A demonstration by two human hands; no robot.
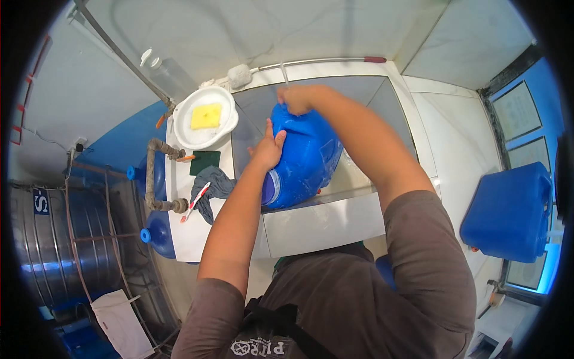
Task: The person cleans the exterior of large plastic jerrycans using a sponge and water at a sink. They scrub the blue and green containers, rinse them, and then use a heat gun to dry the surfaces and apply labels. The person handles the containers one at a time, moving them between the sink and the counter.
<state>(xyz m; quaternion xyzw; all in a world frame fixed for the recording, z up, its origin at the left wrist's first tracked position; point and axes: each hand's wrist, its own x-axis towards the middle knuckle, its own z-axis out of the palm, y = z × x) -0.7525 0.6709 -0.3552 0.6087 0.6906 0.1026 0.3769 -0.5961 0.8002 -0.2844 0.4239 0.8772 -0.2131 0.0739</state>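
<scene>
A large blue plastic water container (309,152) lies tilted in the tiled sink basin (381,98), its wet side streaked with suds or water. Its purple-blue cap (270,187) with a pale ring faces the near left. My left hand (269,150) presses on the container's left side, thumb spread from the fingers, steadying it. At the far end, my right hand (297,99) is curled against the container. Its fingertips are partly hidden, so whether it also holds something is unclear. A thin clear stream or tube (284,74) comes down just behind the right hand.
Left of the basin are a white bowl (181,128) of suds with a yellow sponge (206,116), a green scouring pad (205,162), a grey cloth (215,181) and a toothbrush (196,202). A long-handled brush (314,63) lies behind. Another blue container (504,211) stands right.
</scene>
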